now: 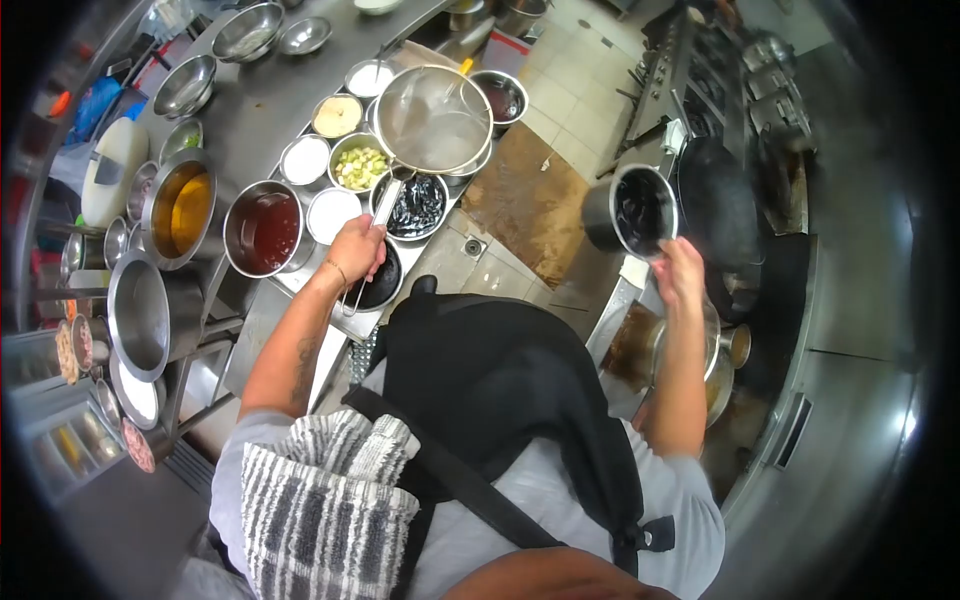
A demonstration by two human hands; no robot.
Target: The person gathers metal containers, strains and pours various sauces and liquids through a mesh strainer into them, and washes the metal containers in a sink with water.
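Over the near end of the steel desk (260, 110), the left hand (362, 248) is clenched round the handle of a wide strainer (430, 118), and the round mesh hangs above the group of small containers. To the other side, between the desk and the stove (690, 95), the right hand (680, 268) has its grip on the near rim of a metal pot (643, 212), which is tilted and shows something dark inside.

Below and beside the strainer stand a bowl of pale green and yellow cubes (362, 168), a container of glossy dark stuff (424, 206) and a tub of white powder (334, 214). Next to them, a deep pot with red liquid (270, 232) stands near another with orange liquid (186, 208). Farther along the desk, empty-looking metal bowls (247, 32) lie close together.

On the floor, pale tiles (560, 90) surround a brown stained mat (530, 205), and a small round drain (474, 246) sits just beside it. Near the stove, a big dark wok (715, 200) looks hazy, so its content I cannot tell. Over the left shoulder of the person lies a striped towel (325, 490), beside a black apron (480, 375).
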